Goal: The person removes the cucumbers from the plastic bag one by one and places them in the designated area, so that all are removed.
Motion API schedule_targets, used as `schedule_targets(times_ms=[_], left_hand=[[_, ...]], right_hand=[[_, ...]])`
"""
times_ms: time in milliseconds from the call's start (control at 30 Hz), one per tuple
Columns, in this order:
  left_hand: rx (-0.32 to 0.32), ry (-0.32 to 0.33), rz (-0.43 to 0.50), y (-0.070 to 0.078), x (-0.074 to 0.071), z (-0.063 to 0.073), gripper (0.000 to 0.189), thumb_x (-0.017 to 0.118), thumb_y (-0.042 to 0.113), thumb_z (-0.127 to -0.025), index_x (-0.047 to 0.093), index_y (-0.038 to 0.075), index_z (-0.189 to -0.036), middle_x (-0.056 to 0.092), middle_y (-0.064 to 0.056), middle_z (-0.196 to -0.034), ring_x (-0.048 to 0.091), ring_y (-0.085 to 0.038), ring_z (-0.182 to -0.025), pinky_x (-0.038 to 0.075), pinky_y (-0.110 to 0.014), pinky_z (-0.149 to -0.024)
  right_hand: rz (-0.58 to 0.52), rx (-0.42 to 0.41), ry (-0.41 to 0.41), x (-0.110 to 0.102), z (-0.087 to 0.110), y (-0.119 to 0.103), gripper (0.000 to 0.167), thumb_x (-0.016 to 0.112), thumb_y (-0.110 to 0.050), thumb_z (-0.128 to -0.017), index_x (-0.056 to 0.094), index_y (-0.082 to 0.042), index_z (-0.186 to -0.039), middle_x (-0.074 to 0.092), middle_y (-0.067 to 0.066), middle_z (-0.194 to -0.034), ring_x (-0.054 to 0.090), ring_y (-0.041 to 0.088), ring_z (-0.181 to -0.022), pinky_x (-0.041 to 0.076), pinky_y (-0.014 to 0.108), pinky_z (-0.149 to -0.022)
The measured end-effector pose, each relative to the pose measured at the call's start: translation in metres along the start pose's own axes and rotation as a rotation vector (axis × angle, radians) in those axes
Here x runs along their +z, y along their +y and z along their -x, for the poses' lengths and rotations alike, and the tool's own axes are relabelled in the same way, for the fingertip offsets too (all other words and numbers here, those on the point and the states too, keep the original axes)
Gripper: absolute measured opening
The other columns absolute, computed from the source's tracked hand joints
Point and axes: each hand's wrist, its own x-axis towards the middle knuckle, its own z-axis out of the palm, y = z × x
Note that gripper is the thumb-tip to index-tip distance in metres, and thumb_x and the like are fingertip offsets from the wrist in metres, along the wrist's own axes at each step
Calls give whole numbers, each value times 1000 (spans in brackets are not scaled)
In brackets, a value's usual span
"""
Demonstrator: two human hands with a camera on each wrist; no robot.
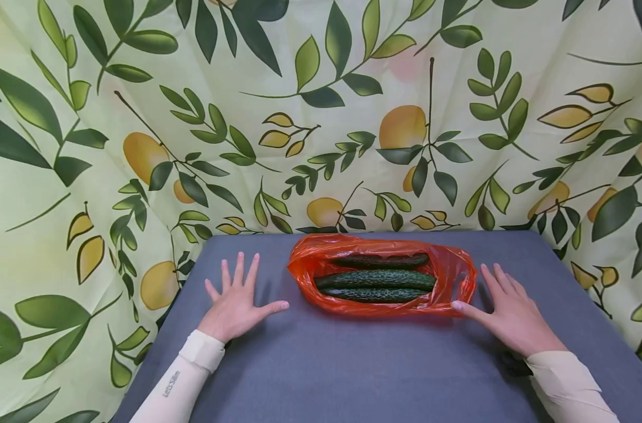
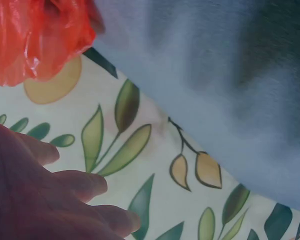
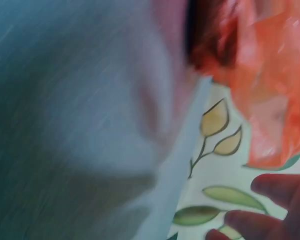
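A red plastic bag (image 1: 347, 309) lies near the table's far edge, its mouth spread wide. Inside it several dark green cucumbers (image 1: 376, 278) lie side by side. To the left of the bag, my left hand (image 1: 237, 310) is held with fingers spread and straight, holding nothing. At the bag's right end is my right hand (image 1: 517, 317), fingers also straight, its thumb at or just over the bag's edge; whether it touches, I cannot tell. The bag also shows in the left wrist view as red plastic (image 2: 37, 42) and in the right wrist view as orange-red plastic (image 3: 275, 100).
A blue-grey cloth covers the table (image 1: 321, 376). Behind it and at both sides hangs a pale curtain (image 1: 278, 53) printed with leaves and yellow fruit. A dark strap or device (image 1: 514, 364) sits under the right wrist.
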Motion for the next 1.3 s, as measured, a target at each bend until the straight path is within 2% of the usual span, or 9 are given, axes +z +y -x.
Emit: schedule_targets(times_ms=[133,300,433,533,700,800,933,1067,1300], left_hand=[[4,-3,2,8,-2,-1,131,54,98,-80,5,24,-176,-2,-20,-183,-8,-62,-163,-2,-95,-113],[22,7,26,19,-4,-3,128,55,97,-81,3,27,-176,-5,-18,-183,-11,-60,-164,-3,-94,-115],[44,23,60,29,-9,-6,124,58,93,-84,2,30,-176,-8,-13,-183,-12,-56,-165,-5,-92,-116],[81,54,93,39,-13,-9,119,59,88,-88,-1,33,-175,-9,-8,-184,-13,-52,-166,-6,-89,-119],[220,152,105,67,-24,-14,110,63,78,-94,6,30,-176,0,-5,-185,-3,-43,-170,5,-77,-130],[369,205,68,91,-29,-18,100,66,71,-97,24,22,-174,21,-10,-182,19,-40,-168,21,-68,-132],[572,234,31,131,-30,-28,76,73,55,-100,51,16,-162,50,-11,-167,51,-35,-153,44,-59,-123],[647,160,71,164,-24,-36,64,75,43,-102,57,17,-157,57,-8,-162,59,-27,-146,51,-51,-119],[649,-35,224,204,-3,-56,62,77,34,-102,56,20,-158,57,-2,-162,54,-19,-151,44,-41,-126]], right_hand=[[-99,17,3,-3,-7,-14,114,49,-80,-99,3,-7,-174,13,39,-174,24,70,-150,25,89,-111],[-218,42,53,-6,-16,-29,104,45,-75,-104,9,-6,-174,33,40,-166,45,61,-143,41,81,-109],[-323,70,85,-7,-24,-35,97,47,-71,-105,20,-6,-173,50,39,-155,59,54,-126,58,68,-95],[-381,76,107,-6,-28,-35,90,51,-65,-107,28,-6,-171,55,37,-149,62,49,-120,63,59,-87],[-504,69,134,-2,-35,-37,80,53,-56,-110,34,-8,-170,63,35,-144,76,32,-97,65,40,-76],[-596,66,148,1,-38,-41,75,56,-51,-110,36,-9,-169,70,34,-135,75,17,-75,62,29,-65],[-635,59,160,3,-40,-39,73,57,-49,-110,37,-10,-169,71,32,-132,70,11,-71,61,26,-64],[-642,45,145,4,-41,-38,75,57,-51,-110,36,-11,-170,71,32,-135,71,10,-78,62,25,-68],[-670,40,163,2,-41,-36,72,58,-49,-110,37,-14,-170,72,30,-134,71,11,-77,61,26,-67]])
